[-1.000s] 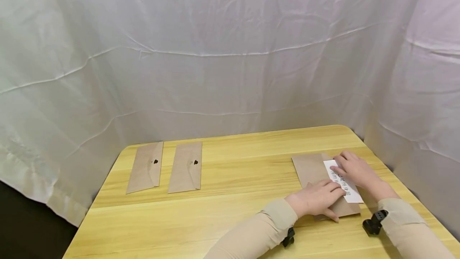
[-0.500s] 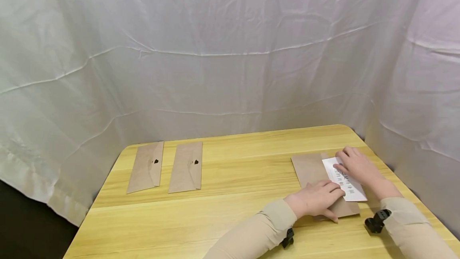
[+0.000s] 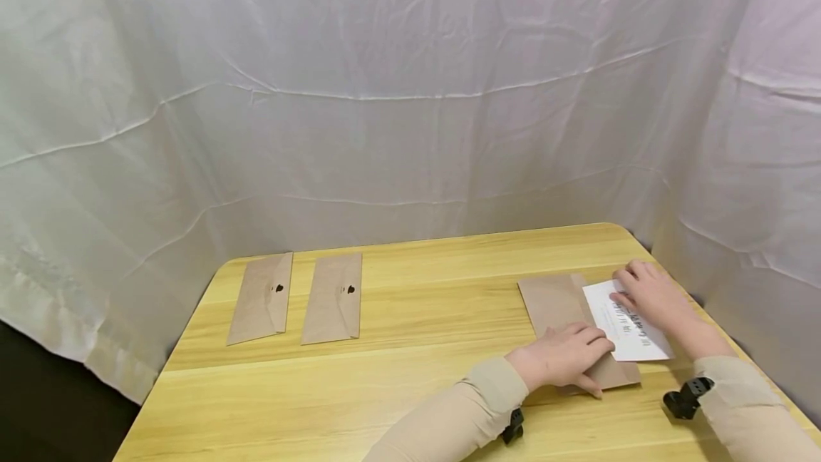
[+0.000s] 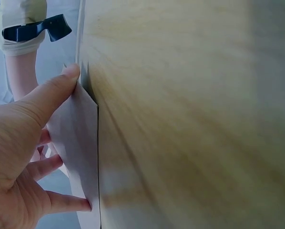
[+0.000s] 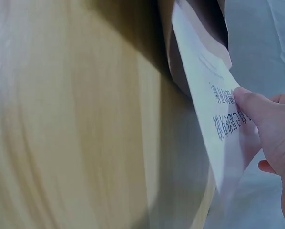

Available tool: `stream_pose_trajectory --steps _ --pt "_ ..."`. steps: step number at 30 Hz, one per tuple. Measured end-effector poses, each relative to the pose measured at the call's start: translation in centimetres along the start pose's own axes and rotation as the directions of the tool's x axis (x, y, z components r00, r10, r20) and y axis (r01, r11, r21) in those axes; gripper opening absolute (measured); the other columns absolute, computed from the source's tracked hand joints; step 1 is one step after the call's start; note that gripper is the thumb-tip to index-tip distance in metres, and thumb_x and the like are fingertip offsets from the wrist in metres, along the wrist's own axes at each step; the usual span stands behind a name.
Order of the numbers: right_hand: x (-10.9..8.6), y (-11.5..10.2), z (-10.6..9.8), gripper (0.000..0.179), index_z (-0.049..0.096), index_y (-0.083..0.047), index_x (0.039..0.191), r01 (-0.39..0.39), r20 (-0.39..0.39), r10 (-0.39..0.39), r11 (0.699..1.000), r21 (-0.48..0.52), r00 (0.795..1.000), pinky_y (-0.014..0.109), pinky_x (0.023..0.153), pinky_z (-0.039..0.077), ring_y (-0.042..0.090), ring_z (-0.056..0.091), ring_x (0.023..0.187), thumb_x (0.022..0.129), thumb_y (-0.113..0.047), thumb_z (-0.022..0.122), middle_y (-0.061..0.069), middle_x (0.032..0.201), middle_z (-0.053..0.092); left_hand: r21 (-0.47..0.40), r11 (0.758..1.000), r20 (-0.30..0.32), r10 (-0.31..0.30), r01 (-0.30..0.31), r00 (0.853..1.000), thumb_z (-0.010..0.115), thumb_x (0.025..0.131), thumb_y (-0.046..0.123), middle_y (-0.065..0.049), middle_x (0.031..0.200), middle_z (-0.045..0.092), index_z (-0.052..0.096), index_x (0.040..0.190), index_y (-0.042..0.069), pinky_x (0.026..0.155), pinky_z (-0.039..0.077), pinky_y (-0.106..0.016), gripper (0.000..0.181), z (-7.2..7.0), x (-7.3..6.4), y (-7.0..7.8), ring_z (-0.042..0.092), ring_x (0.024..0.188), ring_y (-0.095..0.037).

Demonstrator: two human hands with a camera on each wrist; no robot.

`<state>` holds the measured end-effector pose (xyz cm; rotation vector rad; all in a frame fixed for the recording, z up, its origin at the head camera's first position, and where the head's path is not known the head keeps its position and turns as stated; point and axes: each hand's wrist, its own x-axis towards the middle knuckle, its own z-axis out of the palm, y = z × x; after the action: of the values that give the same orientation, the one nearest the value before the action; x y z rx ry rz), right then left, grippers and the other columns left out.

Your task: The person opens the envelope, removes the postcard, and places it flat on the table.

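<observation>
On the table's right side lies a brown paper envelope. A white card printed with black characters sticks out from its right side. My left hand rests on the near part of the envelope with its fingers spread; in the left wrist view the thumb lies by the edge of the envelope. My right hand pinches the card at its right part. In the right wrist view the thumb lies over the print on the card, which stands tilted at the envelope's open mouth. The card's far end is hidden.
Two more brown envelopes, one at the far left and one beside it, lie flat with small dark marks near their flaps. Pale curtains hang behind and beside the wooden table.
My right hand has moved to the right with the card, and more of the card shows outside the envelope. The left hand has stayed on the envelope.
</observation>
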<state>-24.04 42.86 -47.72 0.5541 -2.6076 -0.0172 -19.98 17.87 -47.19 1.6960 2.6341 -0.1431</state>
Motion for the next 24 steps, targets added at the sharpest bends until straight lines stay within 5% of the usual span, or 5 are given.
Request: stream_pose_trajectory --steps 24 --pt "-1.5 1.8 -1.1 0.033 0.060 -0.004 0.108 -0.073 0.049 0.076 0.996 -0.051 0.996 0.054 0.070 0.039 0.039 0.048 0.094 0.079 -0.012 0.076 0.021 0.107 0.052 0.007 0.999 0.041 -0.033 0.033 0.999 0.059 0.081 0.069 0.019 0.147 0.036 0.034 0.148 0.033 0.117 0.024 -0.019 0.080 -0.1 -0.3 -0.1 0.032 0.140 -0.004"
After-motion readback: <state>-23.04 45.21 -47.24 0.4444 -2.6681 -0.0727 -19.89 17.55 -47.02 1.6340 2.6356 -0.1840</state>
